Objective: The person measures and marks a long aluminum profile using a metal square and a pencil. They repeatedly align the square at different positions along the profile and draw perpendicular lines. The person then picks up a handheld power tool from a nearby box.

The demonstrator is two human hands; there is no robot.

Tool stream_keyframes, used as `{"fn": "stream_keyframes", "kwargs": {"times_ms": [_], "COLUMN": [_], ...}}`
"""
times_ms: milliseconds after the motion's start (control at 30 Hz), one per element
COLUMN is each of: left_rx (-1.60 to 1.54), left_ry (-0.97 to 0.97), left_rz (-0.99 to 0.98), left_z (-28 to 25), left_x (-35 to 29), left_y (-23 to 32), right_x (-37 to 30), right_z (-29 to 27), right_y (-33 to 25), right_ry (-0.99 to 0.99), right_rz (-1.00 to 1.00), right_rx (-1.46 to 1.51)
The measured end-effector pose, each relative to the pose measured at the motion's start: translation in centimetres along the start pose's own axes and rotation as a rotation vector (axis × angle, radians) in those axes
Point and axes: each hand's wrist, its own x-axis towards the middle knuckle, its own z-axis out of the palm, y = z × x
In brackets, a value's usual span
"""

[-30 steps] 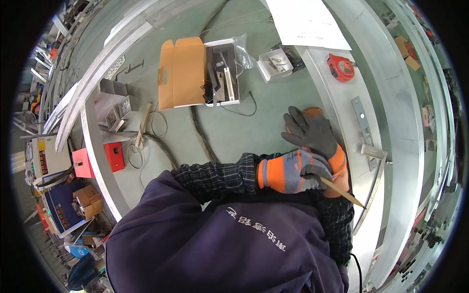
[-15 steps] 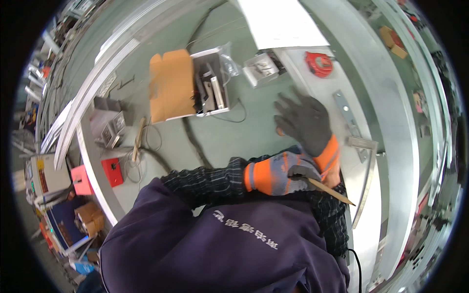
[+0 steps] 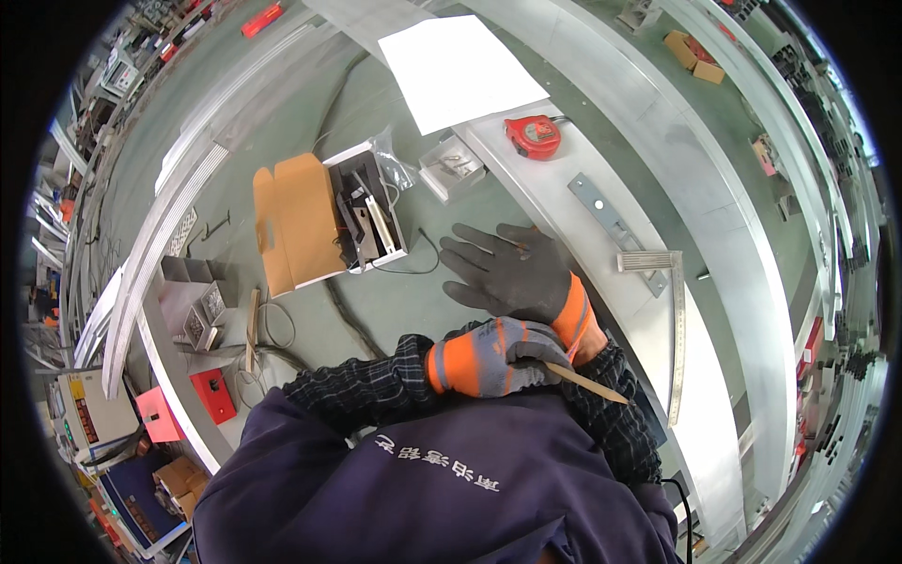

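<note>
My left hand, in a grey and orange glove, closes round a wooden pencil whose dark tip points down to the right. It lies against the orange cuff at my right wrist; whether its fingers also grip that cuff is hidden. My right hand, with the dark grey side of its glove showing, is stretched out with fingers spread and holds nothing. Beside it runs a pale metal beam. On the beam lie a red tape measure, a slotted metal plate and a try square.
A white sheet covers part of the beam. Beyond my hands sit an open cardboard box with metal parts and a small white tray of small parts. A cable crosses the green floor. Another long profile curves along the right.
The view has shifted, so the beam and boxes appear further left. My right hand's spread fingers now point more to the left. My left hand stays at the right wrist with the pencil.
</note>
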Motion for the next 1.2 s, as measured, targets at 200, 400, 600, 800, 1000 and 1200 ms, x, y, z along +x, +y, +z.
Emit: {"fn": "stream_keyframes", "kwargs": {"times_ms": [200,400,600,800,1000,1200], "left_rx": [0.053,0.047,0.058,0.074,0.147,0.123], "left_ry": [-0.024,-0.034,-0.031,-0.061,-0.146,-0.204], "left_rz": [-0.073,-0.11,-0.103,-0.052,-0.038,-0.019], "left_z": [-0.8,-1.1,-0.8,-0.4,0.1,0.5], "left_x": [-1.2,-1.3,-1.6,-0.9,-0.3,-0.3], "left_y": [1.4,2.2,1.3,1.5,1.0,1.5], "right_x": [0.0,0.6,0.2,1.0,0.6,0.9], "right_z": [-0.9,-2.0,1.3,-0.9,-2.4,-3.7], "right_y": [-1.2,-3.2,-0.6,-1.1,-3.7,-2.3], "right_ry": [0.197,0.589,0.475,0.386,0.609,0.384], "right_rz": [0.276,0.619,0.561,0.445,0.577,0.437], "right_rx": [0.731,1.693,1.354,1.595,1.846,2.604]}}
